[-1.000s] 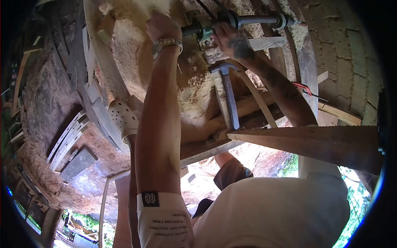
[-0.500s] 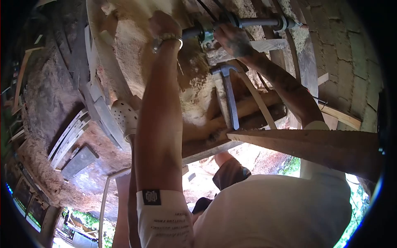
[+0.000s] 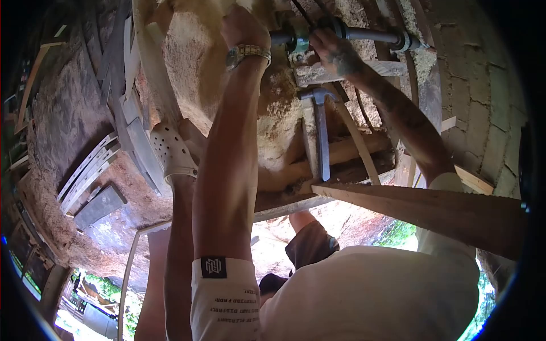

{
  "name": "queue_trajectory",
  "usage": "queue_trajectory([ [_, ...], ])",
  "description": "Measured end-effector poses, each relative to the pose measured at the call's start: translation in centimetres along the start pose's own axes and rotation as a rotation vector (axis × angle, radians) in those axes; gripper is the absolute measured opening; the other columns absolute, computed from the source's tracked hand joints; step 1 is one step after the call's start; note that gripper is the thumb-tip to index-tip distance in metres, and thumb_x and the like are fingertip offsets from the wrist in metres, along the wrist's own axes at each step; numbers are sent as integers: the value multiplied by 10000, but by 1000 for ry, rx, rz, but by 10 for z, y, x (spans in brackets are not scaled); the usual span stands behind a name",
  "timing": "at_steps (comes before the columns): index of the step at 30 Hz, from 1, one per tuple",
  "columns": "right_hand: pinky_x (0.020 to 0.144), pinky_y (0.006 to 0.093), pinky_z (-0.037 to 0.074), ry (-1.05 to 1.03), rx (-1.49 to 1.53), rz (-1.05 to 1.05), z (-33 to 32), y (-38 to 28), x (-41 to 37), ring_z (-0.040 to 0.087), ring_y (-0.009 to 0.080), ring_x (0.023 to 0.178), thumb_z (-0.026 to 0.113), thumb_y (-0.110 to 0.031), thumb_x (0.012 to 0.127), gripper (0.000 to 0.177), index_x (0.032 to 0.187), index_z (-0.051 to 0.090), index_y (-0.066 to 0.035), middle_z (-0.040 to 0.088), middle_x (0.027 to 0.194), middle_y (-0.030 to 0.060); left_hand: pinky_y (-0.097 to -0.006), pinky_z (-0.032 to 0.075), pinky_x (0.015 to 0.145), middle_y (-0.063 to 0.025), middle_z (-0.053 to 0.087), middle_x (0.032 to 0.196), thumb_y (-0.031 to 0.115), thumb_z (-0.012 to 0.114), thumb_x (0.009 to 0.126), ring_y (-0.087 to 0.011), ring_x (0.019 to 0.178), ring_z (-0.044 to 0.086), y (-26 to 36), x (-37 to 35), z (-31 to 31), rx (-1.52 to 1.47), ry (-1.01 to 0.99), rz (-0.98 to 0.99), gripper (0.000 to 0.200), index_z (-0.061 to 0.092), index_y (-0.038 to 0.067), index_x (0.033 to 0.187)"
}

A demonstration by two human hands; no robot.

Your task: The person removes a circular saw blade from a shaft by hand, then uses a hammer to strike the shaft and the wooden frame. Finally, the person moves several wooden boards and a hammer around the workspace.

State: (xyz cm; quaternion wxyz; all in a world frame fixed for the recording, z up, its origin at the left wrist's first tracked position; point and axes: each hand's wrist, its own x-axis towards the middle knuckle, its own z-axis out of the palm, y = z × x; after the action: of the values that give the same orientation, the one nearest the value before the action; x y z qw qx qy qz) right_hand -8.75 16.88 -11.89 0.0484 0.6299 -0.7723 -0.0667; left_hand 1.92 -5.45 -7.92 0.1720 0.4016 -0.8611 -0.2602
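Note:
At the top of the head view, my left hand (image 3: 244, 27), with a metal watch (image 3: 248, 53) at the wrist, is closed around the left end of a dark metal shaft (image 3: 372, 34). My right hand (image 3: 335, 52) is at the same shaft, just right of a green fitting (image 3: 300, 37); its fingers are bent and partly hidden, and what they hold is unclear. Two dark belts or cords run upward beside its fingers. Below it, a claw hammer (image 3: 322, 128) hangs by its head from the wooden frame, under a pale wooden block (image 3: 381, 69).
A long wooden beam (image 3: 421, 210) crosses from the right. Another person's dark sleeve (image 3: 310, 244) shows below the frame. A foot in a white clog (image 3: 170, 149) is at left, near loose boards (image 3: 100, 207) and sawdust. Brick paving (image 3: 475, 85) lies at right.
The view has shifted, so the shaft, hammer and hands appear slightly farther right and higher. More of the white clog shows. Both hands keep their places at the shaft.

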Motion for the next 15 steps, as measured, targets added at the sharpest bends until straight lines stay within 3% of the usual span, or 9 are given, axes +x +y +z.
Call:
queue_trajectory([
  [1,878,281,436,-35,-179,-14,-5,-5,-4,487,178,966,541,-176,845,289,1108,455,-90,435,1008,38,-470,608,719,-250,705,833,149,791,750,-393,840,721,-3,-5,3,25,16,31,270,676,-40,905],
  [3,733,230,420,-40,194,64,20,1,-5,434,143,853,504,-102,906,217,1119,466,-91,399,913,12,-472,609,714,-254,704,835,167,781,757,-395,843,720,-13,-5,9,71,64,108,281,675,-41,915],
  [6,665,185,366,30,-310,137,6,-16,-8,349,92,805,506,-198,994,187,1142,461,-92,361,911,-23,-472,607,720,-263,699,836,192,760,778,-407,848,714,-19,12,18,184,-11,119,295,667,-43,931],
  [8,669,194,389,-4,400,131,-3,-3,-15,381,101,814,531,-244,991,215,1121,469,-85,388,916,-8,-484,562,735,-265,669,966,193,681,837,-421,896,674,-52,24,74,177,303,279,304,633,-24,1044],
  [9,672,199,398,2,478,101,-6,0,-14,396,104,814,543,-259,989,226,1110,472,-82,399,918,-4,-490,540,743,-266,653,1032,194,642,867,-428,921,653,-63,30,95,172,461,357,315,616,-15,1101],
  [10,675,204,408,7,556,72,-8,4,-14,410,107,814,555,-275,986,239,1099,475,-80,411,920,1,-489,534,744,-266,643,1036,191,653,855,-426,924,646,-62,36,97,103,379,286,310,605,-14,1082],
  [12,685,213,424,51,162,-23,-22,4,-9,436,110,803,579,-291,980,254,1076,479,-78,431,921,3,-488,522,745,-267,622,1045,187,675,832,-422,930,631,-56,40,94,-34,204,141,305,583,-13,1043],
  [15,694,227,450,115,-331,-148,-36,7,-1,476,114,783,616,-307,969,272,1038,487,-78,458,911,6,-496,510,703,-243,633,962,187,695,827,-433,880,633,-40,37,79,-4,225,79,242,592,6,950],
])
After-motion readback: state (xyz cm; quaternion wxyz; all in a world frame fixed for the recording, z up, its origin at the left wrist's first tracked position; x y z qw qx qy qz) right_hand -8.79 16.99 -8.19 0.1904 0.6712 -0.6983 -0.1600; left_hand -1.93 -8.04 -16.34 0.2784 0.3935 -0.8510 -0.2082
